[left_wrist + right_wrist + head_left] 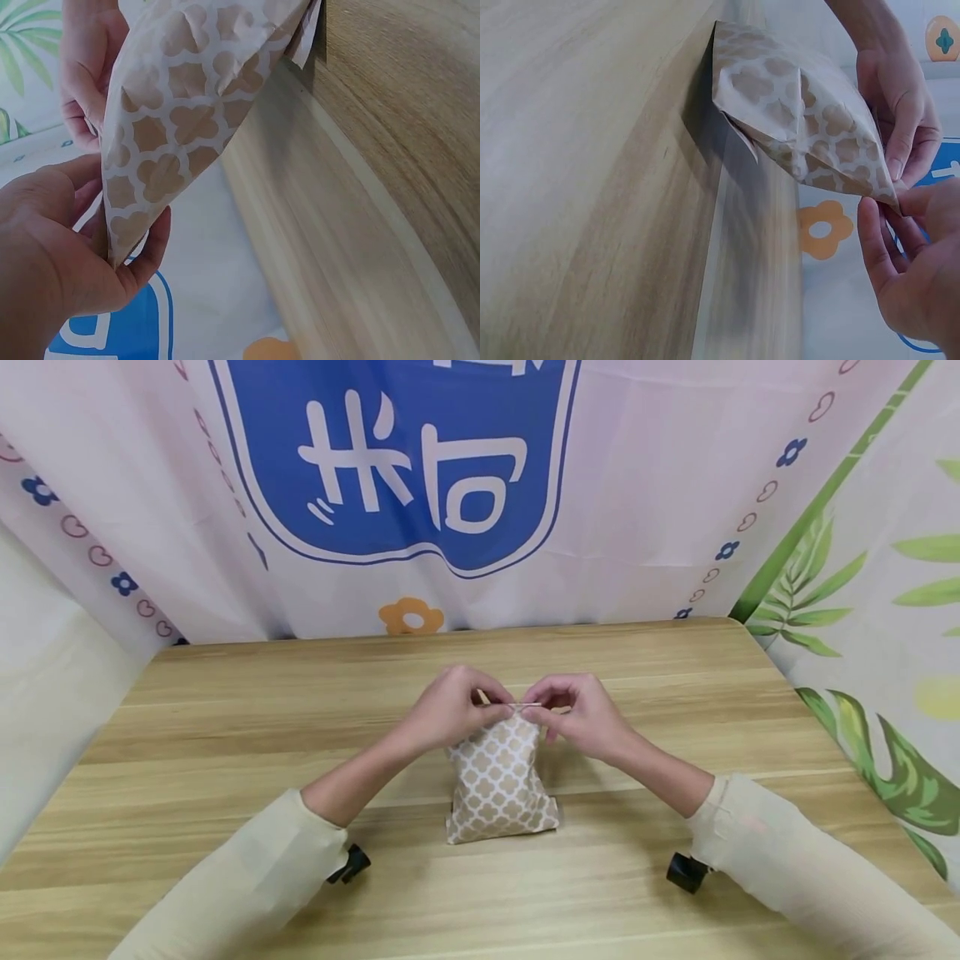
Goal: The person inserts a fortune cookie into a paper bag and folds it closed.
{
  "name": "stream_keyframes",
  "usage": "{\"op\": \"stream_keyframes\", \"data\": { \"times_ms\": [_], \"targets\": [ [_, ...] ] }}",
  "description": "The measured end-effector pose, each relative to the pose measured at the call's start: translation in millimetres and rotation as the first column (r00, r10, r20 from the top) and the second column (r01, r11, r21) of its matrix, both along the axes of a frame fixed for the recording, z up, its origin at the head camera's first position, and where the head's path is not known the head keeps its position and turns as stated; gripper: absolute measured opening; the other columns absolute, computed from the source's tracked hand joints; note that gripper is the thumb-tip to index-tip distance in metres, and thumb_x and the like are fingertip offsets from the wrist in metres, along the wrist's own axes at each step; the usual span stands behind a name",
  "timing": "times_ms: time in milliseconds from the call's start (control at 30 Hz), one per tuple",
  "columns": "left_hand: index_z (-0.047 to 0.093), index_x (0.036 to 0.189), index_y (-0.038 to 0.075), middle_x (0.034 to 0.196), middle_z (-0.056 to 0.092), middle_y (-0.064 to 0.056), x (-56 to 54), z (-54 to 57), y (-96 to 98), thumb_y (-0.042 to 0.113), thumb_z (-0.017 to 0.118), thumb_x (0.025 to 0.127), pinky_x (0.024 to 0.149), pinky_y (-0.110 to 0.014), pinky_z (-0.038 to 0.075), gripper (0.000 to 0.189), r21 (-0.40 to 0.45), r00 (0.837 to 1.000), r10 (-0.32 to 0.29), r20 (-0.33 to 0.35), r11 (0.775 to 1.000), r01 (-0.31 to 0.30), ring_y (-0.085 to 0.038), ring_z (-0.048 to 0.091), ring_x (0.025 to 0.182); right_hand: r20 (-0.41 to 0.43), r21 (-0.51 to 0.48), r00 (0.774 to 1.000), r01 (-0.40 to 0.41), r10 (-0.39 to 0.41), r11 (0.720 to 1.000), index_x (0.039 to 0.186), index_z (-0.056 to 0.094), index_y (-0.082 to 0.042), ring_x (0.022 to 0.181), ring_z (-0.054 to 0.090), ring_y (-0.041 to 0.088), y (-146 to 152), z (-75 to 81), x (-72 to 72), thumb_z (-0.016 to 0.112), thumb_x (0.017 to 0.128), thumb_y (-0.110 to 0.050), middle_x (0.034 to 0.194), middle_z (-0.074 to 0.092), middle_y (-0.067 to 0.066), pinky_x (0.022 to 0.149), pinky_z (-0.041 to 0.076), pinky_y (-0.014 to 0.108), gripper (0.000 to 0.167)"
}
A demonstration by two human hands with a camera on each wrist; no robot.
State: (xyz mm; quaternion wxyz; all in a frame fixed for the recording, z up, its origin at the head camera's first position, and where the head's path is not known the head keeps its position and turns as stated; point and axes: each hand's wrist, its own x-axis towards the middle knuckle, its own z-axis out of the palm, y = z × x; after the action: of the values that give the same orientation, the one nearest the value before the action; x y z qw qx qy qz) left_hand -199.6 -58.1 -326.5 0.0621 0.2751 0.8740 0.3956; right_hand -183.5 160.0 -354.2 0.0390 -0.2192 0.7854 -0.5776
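A tan paper bag (498,777) with a white lattice pattern stands on the wooden table, its body bulging and its top edge drawn flat. At the left end of that top edge, my left hand (457,706) pinches the paper between thumb and fingers. My right hand (581,714) pinches the right end the same way, close beside the left. In the left wrist view the bag (180,112) narrows toward the left hand (67,240). The right wrist view shows the bag's folded base corner (739,97) and the right hand (922,255) at its top corner. What the bag contains is hidden.
The wooden table (225,727) reaches back to a printed curtain (637,527) with a blue sign. A leaf-patterned cloth (885,693) hangs at the right. Black wrist devices (686,872) sit below both sleeves.
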Motion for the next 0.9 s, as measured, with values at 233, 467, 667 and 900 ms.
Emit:
{"op": "stream_keyframes", "data": {
  "times_ms": [233, 467, 667, 900],
  "targets": [
    [0.083, 0.096, 0.004, 0.086, 0.078, -0.001, -1.5, -0.2, 0.0, 0.009, 0.078, 0.093, 0.058, -0.021, 0.051, 0.007, 0.027, 0.999, -0.041, 0.034, 0.999, 0.040, -0.009, 0.060, 0.065, -0.019, -0.027, 1.000, 0.019, -0.019, 0.999, 0.095, 0.075, 0.008, 0.067, 0.067, 0.027, -1.5, -0.5, 1.2, 0.074, 0.092, 0.006, 0.084, 0.071, 0.016, 0.050, 0.060, 0.039, 0.004],
    [0.082, 0.095, 0.002, 0.079, 0.075, -0.002, -1.7, -3.2, -1.5, 0.004, 0.077, 0.093, 0.058, -0.021, 0.047, 0.006, 0.061, 0.998, -0.065, 0.015, 0.996, 0.064, -0.008, 0.056, 0.064, -0.023, -0.025, 1.000, 0.018, -0.019, 1.000, 0.094, 0.075, 0.007, 0.065, 0.066, 0.035, -2.8, -1.0, 1.1, 0.073, 0.091, 0.007, 0.085, 0.072, 0.016, 0.050, 0.059, 0.038, 0.003],
    [0.082, 0.095, 0.002, 0.083, 0.076, -0.003, -1.8, -5.6, -6.1, 0.007, 0.077, 0.094, 0.059, -0.022, 0.050, 0.007, 0.070, 0.998, -0.066, 0.002, 0.995, 0.066, -0.010, 0.059, 0.066, -0.024, -0.012, 0.999, 0.047, -0.048, 0.999, 0.093, 0.077, 0.006, 0.062, 0.067, 0.031, -3.2, 0.6, 2.7, 0.075, 0.091, 0.006, 0.088, 0.074, 0.016, 0.050, 0.060, 0.041, 0.003],
    [0.080, 0.093, -0.001, 0.077, 0.072, -0.003, -2.5, -5.3, -18.9, 0.005, 0.075, 0.094, 0.057, -0.021, 0.048, 0.007, 0.070, 0.997, -0.075, 0.023, 0.995, 0.073, -0.011, 0.057, 0.065, -0.035, -0.015, 0.996, 0.085, -0.086, 0.996, 0.090, 0.076, 0.008, 0.060, 0.065, 0.023, -0.5, -0.1, 3.7, 0.076, 0.091, 0.004, 0.090, 0.075, 0.017, 0.049, 0.059, 0.037, 0.003]
  ]
}}
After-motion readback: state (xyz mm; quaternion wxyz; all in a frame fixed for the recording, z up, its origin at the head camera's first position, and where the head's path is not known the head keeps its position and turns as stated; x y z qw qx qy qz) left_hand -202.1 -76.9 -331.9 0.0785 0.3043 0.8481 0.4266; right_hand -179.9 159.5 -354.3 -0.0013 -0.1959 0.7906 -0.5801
